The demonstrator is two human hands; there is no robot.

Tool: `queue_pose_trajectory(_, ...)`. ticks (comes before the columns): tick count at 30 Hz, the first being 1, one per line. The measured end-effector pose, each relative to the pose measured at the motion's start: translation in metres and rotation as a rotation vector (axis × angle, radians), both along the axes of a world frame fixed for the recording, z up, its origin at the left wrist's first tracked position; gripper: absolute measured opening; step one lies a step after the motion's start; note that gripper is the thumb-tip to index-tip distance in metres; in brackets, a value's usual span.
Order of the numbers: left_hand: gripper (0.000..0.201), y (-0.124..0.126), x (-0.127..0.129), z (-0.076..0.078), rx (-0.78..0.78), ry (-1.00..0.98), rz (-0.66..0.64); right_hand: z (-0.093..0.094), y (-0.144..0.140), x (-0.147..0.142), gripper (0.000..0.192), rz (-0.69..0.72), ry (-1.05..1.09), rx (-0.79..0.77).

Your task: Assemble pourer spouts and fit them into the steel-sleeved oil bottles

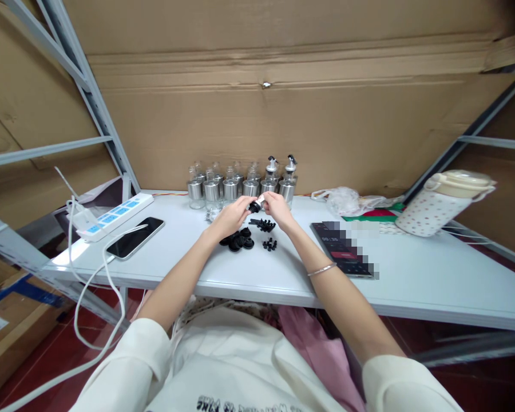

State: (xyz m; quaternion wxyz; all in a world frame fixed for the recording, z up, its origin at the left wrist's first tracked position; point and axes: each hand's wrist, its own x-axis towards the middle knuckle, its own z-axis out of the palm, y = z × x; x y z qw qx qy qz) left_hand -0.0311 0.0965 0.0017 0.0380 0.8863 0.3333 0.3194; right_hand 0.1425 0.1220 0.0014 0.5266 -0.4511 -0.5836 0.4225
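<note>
Left hand [235, 215] and right hand [276, 208] jointly grip a black-and-silver pourer fitting [254, 206] above the table [298, 252]; black stoppers [237, 240] lie at 7 o'clock from it, steel-sleeved bottles [230, 190] at 11.

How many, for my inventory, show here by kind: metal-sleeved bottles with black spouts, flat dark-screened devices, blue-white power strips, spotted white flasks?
Bottles with black spouts: 2
Flat dark-screened devices: 2
Blue-white power strip: 1
Spotted white flask: 1
Total: 6
</note>
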Motion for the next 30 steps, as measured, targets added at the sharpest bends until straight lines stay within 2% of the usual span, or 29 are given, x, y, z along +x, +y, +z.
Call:
queue_pose_trajectory(4, 0.041, 0.002, 0.000, -0.002, -0.003, -0.002, 0.001, 0.004, -0.005, -0.003, 0.017, -0.029, 0.109, -0.054)
queue_pose_trajectory(15, 0.039, 0.006, -0.001, -0.003, -0.005, -0.041, -0.024, 0.011, -0.013, -0.008, 0.017, -0.014, 0.157, -0.087)
queue_pose_trajectory(30, 0.034, 0.004, -0.001, 0.000, 0.000, -0.036, -0.021, 0.011, -0.016, -0.012, 0.017, 0.003, 0.159, -0.062)
